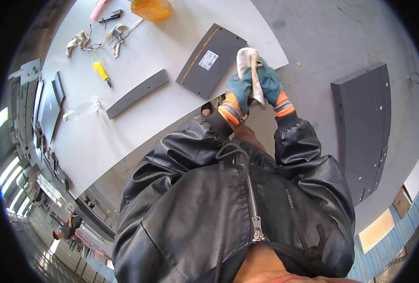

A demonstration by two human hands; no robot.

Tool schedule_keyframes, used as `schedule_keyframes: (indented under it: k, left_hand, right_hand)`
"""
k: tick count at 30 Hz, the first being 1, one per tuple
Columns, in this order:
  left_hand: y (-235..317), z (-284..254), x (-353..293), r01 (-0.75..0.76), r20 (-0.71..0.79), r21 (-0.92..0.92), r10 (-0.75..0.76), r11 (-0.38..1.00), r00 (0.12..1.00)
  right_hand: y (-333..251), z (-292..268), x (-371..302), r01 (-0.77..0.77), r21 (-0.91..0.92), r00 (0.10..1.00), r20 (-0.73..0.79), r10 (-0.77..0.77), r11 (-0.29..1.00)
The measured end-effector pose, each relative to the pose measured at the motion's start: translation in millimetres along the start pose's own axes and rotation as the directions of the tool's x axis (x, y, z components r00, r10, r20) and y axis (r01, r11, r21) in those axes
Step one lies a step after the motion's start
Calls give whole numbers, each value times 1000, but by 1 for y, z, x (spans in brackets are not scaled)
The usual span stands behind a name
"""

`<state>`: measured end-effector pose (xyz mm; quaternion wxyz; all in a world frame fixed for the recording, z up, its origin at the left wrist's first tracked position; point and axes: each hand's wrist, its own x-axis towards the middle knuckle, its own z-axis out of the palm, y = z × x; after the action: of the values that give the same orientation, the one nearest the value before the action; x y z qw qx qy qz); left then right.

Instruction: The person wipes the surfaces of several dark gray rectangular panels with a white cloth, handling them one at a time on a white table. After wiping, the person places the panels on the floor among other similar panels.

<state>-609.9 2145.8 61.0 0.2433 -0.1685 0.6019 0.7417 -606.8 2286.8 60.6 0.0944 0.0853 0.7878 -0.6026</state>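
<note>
A whitish cloth (248, 59) is bunched between my two hands, over the near right corner of the white table. My left hand (239, 92), in a teal work glove with an orange and grey cuff, is closed on the cloth's left side. Gloved the same way, my right hand (269, 81) grips it from the right. The fingertips are partly hidden by the folds. Just left of the cloth lies a dark grey panel (195, 66) with a white label and a brown strip along one edge. A narrow grey strip (138, 93) rests further left.
On the white table (119, 151) are a yellow utility knife (101, 73), a clear plastic bottle (82, 110), rags (117, 37) and an orange container (151, 8). A stack of dark grey panels (364, 127) stands on the floor at right. Far off at lower left is another person (68, 227).
</note>
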Motion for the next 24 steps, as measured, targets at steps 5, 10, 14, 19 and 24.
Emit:
schedule_keyframes:
  k: [5, 10, 14, 19, 24]
  left_hand:
    - [-15, -1, -6, 173, -43, -408, -208, 897, 977]
    - [-17, 26, -27, 17, -249, -297, -94, 955, 964]
    - [-24, -16, -30, 80, -39, -456, -109, 887, 993]
    - [-17, -93, -33, -224, -265, 597, 453, 771, 851]
    - [-16, -174, 4, -78, 59, 996, 407, 30, 912]
  right_hand:
    - [28, -19, -33, -51, 907, 990, -9, 139, 418]
    - [-11, 19, -56, -176, 637, 980, 40, 196, 750]
    - [-14, 42, -49, -166, 807, 968, 23, 250, 567]
    - [-19, 48, -7, 102, 484, 925, -368, 97, 869]
    - [-4, 67, 71, 439, -627, 666, -254, -701, 644]
